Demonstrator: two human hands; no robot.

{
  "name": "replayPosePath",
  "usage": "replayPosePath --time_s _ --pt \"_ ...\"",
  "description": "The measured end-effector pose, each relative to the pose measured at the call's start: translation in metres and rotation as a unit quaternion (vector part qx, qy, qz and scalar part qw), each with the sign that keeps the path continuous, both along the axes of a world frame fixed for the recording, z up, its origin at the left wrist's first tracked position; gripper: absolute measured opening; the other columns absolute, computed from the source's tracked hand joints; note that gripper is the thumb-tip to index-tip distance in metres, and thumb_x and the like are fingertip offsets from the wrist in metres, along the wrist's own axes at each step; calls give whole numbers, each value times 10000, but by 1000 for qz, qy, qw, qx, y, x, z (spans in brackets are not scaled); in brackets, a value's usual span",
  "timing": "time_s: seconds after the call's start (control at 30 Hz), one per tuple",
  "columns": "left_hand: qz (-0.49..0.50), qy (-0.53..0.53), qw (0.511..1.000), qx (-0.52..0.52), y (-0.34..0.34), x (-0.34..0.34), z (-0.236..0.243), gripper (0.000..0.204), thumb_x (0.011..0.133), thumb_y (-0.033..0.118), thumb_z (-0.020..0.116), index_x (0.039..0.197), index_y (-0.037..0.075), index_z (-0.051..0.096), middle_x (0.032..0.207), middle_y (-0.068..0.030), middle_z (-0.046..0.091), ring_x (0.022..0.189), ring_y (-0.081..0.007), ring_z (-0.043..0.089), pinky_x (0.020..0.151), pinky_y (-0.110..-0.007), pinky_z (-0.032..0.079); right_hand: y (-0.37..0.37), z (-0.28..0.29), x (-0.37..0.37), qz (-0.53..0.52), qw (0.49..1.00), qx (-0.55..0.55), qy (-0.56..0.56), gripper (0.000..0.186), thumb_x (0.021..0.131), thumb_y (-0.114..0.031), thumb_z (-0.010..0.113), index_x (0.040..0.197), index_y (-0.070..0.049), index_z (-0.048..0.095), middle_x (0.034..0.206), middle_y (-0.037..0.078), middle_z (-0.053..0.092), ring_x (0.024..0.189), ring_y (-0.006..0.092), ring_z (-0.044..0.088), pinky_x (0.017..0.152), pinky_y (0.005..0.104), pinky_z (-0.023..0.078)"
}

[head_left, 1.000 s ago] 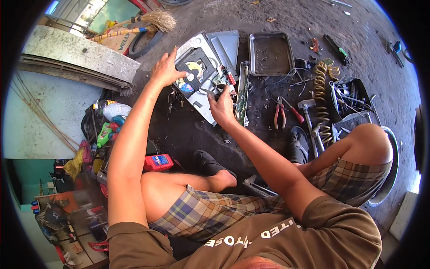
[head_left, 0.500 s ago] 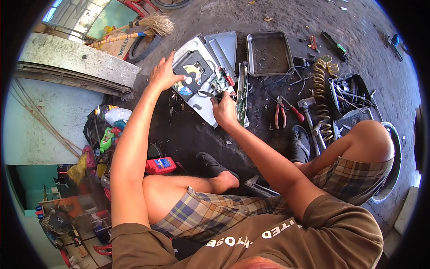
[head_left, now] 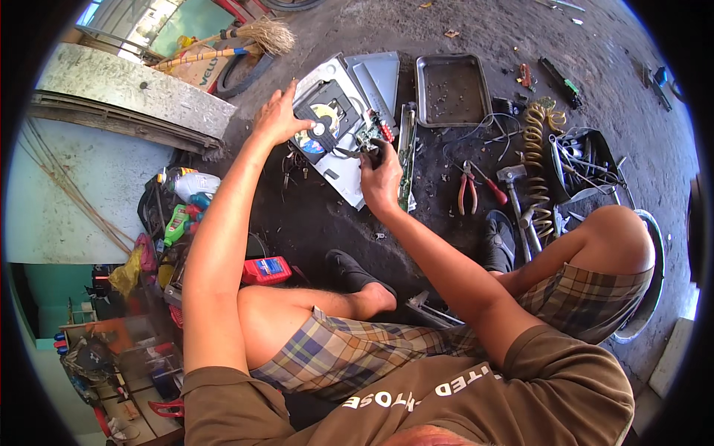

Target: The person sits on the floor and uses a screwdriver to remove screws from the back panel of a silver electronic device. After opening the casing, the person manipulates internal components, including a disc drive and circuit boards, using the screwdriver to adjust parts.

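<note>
An opened disc player (head_left: 344, 179) lies on the dark ground, its pale metal casing tilted. Inside sits a black disc drive (head_left: 336, 104) with a shiny disc (head_left: 312, 141) partly under its bracket. My left hand (head_left: 277, 119) rests at the drive's left side, thumb on the bracket and other fingers stretched out and apart. My right hand (head_left: 381, 175) is closed around a dark slim tool (head_left: 346, 152) whose end points left at the drive's lower edge. Its exact kind is unclear. Just above that hand is a green circuit board (head_left: 367, 132) with red parts.
A metal tray (head_left: 421, 89) holding small bits lies beyond the player. To the right are pliers (head_left: 467, 195), a red-handled screwdriver (head_left: 497, 192), a hammer (head_left: 513, 177), a coil spring (head_left: 532, 141) and a tool bin (head_left: 576, 195). A red bottle (head_left: 268, 270) lies near my left knee.
My right hand has turned and lifted slightly, its fingers now curled higher by the circuit board. The left hand stays on the drive. The whole view has shifted a little.
</note>
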State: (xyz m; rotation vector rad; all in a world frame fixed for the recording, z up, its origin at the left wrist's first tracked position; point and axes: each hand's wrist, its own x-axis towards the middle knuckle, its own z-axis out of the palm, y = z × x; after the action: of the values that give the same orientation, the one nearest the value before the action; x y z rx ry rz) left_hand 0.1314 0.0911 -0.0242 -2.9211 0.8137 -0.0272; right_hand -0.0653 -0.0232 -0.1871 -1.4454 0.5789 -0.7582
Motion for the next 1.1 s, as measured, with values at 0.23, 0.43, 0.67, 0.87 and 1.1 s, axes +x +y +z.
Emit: replayPosePath --time_s 0.23,0.43,0.67,0.87,1.1 --pt "0 5 1000 -2 1 0 0 1259 733 511 967 1740 169 293 1587 -267 534 1458 -442 556 1193 -542 466 -6 -4 -2 21 997 49 -48 148 908 -29 863 1047 -11 817 986 121 783 900 200 781 847 332 613" --pt "-7 -2 1000 -3 2 3 -1 1255 734 514 965 1738 167 298 1569 -266 548 1443 -442 568 1185 -534 474 6 -9 -1 77 989 82 -91 147 1002 -50 782 1138 2 805 1060 97 813 953 154 747 888 318 583" --pt "-6 3 1000 -3 -4 -3 1 1253 738 513 963 1739 166 294 1562 -271 553 1434 -447 576 1179 -537 482 10 7 -1 49 997 -15 64 321 1155 -265 573 1150 40 671 1034 301 760 960 464 752 857 528 564" --pt "-10 -5 1000 0 -2 -1 0 1245 737 491 969 1733 164 297 1545 -263 562 1409 -443 598 1157 -535 503 1 10 -6 137 984 -97 57 255 1085 -152 630 1282 6 598 1002 339 729 955 529 715 847 584 529" --pt "-25 -10 1000 -10 -1 -1 -2 1236 733 478 973 1728 176 304 1515 -253 580 1383 -444 617 1137 -539 520 0 19 -6 117 985 -72 101 296 1031 -121 619 1271 50 593 1052 379 722 1002 554 711 890 591 543"
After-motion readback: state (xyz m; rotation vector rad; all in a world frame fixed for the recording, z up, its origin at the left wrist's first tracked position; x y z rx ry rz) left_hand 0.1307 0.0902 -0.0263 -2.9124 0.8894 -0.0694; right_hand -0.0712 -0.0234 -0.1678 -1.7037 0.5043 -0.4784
